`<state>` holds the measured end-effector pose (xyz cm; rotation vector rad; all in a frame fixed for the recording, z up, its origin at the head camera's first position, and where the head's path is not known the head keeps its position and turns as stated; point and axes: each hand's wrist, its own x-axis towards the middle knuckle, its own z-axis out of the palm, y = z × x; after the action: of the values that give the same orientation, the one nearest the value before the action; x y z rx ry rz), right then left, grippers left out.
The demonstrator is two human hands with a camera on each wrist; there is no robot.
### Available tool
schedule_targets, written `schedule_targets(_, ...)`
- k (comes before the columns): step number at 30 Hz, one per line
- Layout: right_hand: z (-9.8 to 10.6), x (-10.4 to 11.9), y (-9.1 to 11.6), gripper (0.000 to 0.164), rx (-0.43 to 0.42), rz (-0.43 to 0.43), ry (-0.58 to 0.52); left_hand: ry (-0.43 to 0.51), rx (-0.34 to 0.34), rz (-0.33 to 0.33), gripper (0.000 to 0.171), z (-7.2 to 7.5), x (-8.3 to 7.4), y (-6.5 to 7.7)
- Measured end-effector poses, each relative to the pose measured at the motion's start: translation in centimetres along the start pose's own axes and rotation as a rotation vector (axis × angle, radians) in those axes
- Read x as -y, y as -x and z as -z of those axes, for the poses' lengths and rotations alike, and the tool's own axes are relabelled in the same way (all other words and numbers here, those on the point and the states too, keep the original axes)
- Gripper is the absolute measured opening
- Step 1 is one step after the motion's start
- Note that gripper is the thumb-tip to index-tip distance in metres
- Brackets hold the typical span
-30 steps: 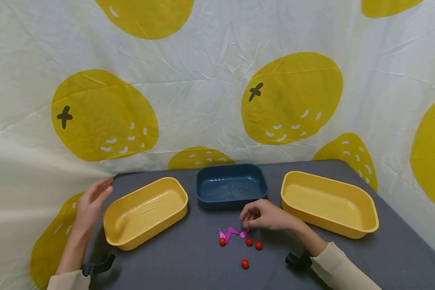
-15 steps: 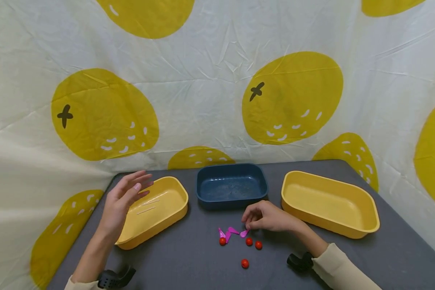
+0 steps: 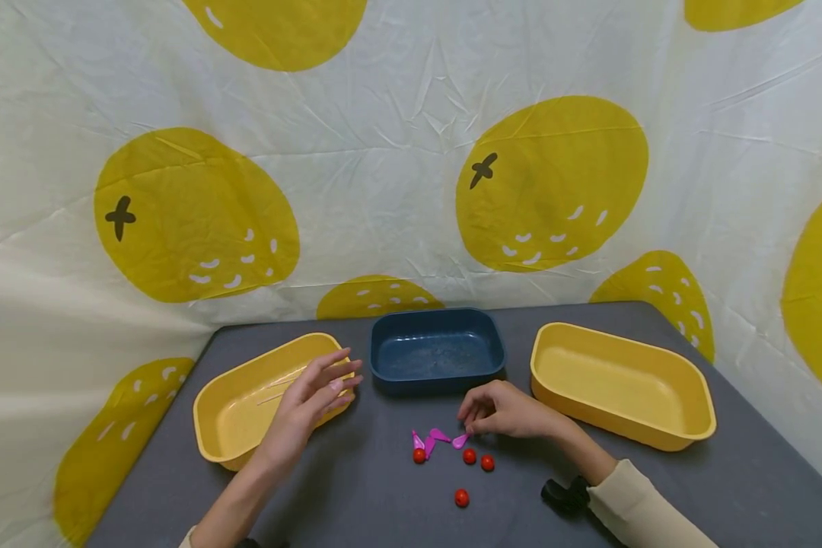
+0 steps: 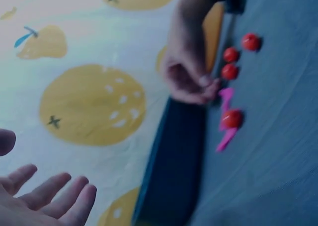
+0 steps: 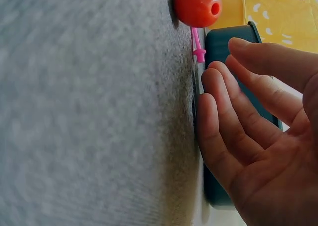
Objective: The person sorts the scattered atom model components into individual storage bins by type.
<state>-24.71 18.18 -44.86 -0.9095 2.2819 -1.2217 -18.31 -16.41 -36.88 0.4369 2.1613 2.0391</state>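
My left hand [image 3: 308, 399] hovers over the near right side of the left yellow tray [image 3: 208, 426], fingers spread and nothing in them. Two thin white sticks [image 3: 272, 398] lie in that tray, partly hidden by the hand. Low over the table, my right hand [image 3: 507, 409] has gently bent fingers and its thumb stands apart; the palm in the right wrist view holds nothing. Its fingertips are right by a pink teardrop-shaped piece [image 3: 460, 441]. More small pink pieces [image 3: 440, 434] lie to its left. Several red beads [image 3: 469, 456] are scattered nearby, one [image 5: 198, 6] showing a hole.
A dark blue tray [image 3: 438, 386] stands at the back middle, just beyond the right hand. Another yellow tray [image 3: 610, 422] sits at the right, behind the right forearm. A white cloth [image 3: 383, 205] with yellow fruit prints hangs behind the grey table [image 3: 377, 502].
My left hand has swung right from beyond the left tray's outer side, across it, to its right end. The right hand has barely moved; trays, beads and pink pieces stay put.
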Motion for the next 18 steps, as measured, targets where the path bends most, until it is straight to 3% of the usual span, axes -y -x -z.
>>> schedule_targets(9, 0.1, -0.4, -0.2, 0.013, -0.015, 0.001, 0.049, -0.07, 0.0, 0.11, 0.043, -3.1, 3.3, -0.3)
schedule_targets(18, 0.1, -0.6, -0.1, 0.013, -0.02, -0.007, 0.071, -0.157, -0.058, 0.184, 0.069, -5.0, 6.2, -1.5)
